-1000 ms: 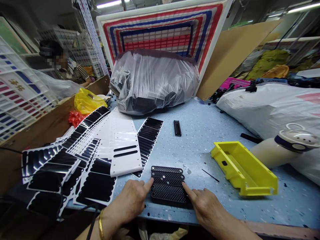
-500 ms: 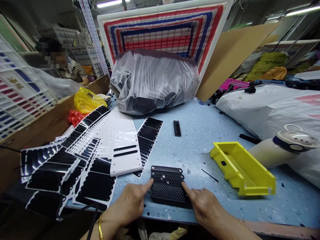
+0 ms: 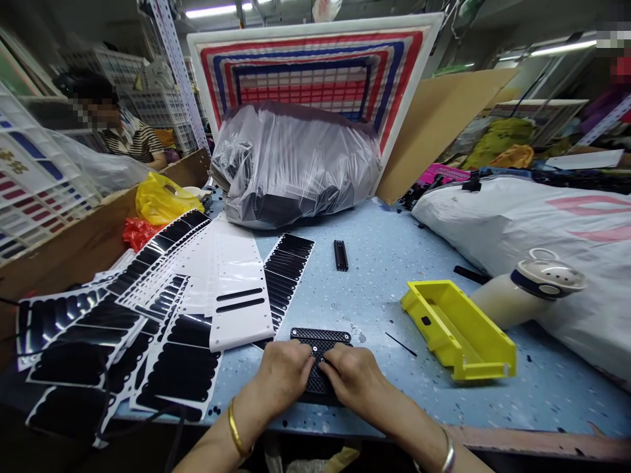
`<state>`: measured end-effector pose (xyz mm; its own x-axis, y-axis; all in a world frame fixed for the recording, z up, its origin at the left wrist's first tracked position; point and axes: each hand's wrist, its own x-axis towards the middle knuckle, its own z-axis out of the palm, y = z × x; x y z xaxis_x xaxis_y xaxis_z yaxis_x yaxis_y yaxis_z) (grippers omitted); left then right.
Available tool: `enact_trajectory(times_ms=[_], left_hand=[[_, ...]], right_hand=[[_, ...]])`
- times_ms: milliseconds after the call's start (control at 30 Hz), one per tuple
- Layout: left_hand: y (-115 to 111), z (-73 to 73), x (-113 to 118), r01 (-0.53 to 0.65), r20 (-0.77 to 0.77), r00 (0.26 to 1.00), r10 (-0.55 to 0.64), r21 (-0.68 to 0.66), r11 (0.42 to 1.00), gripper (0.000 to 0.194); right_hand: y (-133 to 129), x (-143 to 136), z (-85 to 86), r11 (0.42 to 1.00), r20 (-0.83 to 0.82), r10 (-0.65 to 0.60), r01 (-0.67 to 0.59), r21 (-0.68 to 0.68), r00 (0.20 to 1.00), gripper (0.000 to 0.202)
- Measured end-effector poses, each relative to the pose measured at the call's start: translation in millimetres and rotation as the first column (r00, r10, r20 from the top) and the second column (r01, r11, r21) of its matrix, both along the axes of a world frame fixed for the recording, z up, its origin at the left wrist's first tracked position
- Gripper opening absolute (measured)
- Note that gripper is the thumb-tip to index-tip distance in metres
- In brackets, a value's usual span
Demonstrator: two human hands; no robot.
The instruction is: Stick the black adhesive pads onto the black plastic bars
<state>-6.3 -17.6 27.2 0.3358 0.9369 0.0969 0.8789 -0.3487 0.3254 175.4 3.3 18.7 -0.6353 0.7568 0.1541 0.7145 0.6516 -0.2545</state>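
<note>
In the head view, a row of black strips with a diamond texture (image 3: 320,387) lies side by side near the table's front edge. Small white round pieces (image 3: 315,349) rest on it. My left hand (image 3: 283,371) is over its left half, and my right hand (image 3: 355,376) over its right half. Both hands have curled fingers, thumbs pointing inward, close to the white pieces. Whatever the fingertips pinch is hidden or too small to name. Part of the strips is covered by the hands.
Left are sheets of black rounded stickers (image 3: 180,361) and a white backing sheet (image 3: 241,322). Right stand a yellow bin (image 3: 461,335) and a bottle (image 3: 513,295). Behind are a small black bundle (image 3: 340,255), a plastic-wrapped pile (image 3: 300,164) and a white sack (image 3: 517,217). A person sits far left.
My hands have moved inward from the strips' left and right edges to over their middle. The pointing fingers have curled in. The whole view has shifted slightly.
</note>
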Motion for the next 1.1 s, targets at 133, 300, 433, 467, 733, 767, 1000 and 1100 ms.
enact_trajectory(times_ms=[133,300,433,467,733,767,1000,1100], left_hand=[[1.8,-3.5,0.1,0.021,-0.015,1.000,-0.020,0.041,0.999,0.023],[-11.0,-12.2,-9.7,0.062,0.076,0.994,-0.074,0.148,0.987,0.024],[-22.9,-20.4,-14.8,0.056,0.147,0.986,-0.078,0.146,0.988,0.019],[-24.6,-21.6,-15.4,0.049,0.169,0.983,-0.071,0.134,0.990,0.017],[-39.3,-23.2,-21.0,0.021,0.295,0.953,-0.071,0.171,0.985,0.032],[-42.0,-23.4,-21.6,0.037,0.284,0.955,-0.087,0.179,0.983,0.036],[-49.4,-26.0,-22.8,0.106,0.147,0.979,-0.140,0.215,0.971,0.050],[-48.7,-27.1,-23.0,0.115,0.110,0.984,-0.143,0.222,0.968,0.052]], right_hand=[[4.7,-7.8,-4.8,0.997,0.050,-0.045,0.047,-0.054,0.998,0.024],[2.2,7.0,-7.2,0.994,0.050,-0.077,0.081,-0.074,0.996,0.025],[-6.7,19.9,-6.1,0.990,0.036,-0.062,0.066,-0.124,0.997,0.028],[-8.3,21.8,-6.3,0.989,0.022,-0.061,0.063,-0.133,0.998,0.028],[-26.5,38.6,-10.1,1.000,-0.119,-0.024,0.023,-0.003,0.993,0.040],[-30.9,40.5,-8.4,1.000,-0.083,0.003,-0.001,0.018,0.997,0.044],[-46.8,45.3,6.8,0.989,0.257,0.108,-0.130,0.071,0.960,0.073],[-47.1,52.2,3.7,0.989,0.289,0.097,-0.124,0.077,0.952,0.076]])
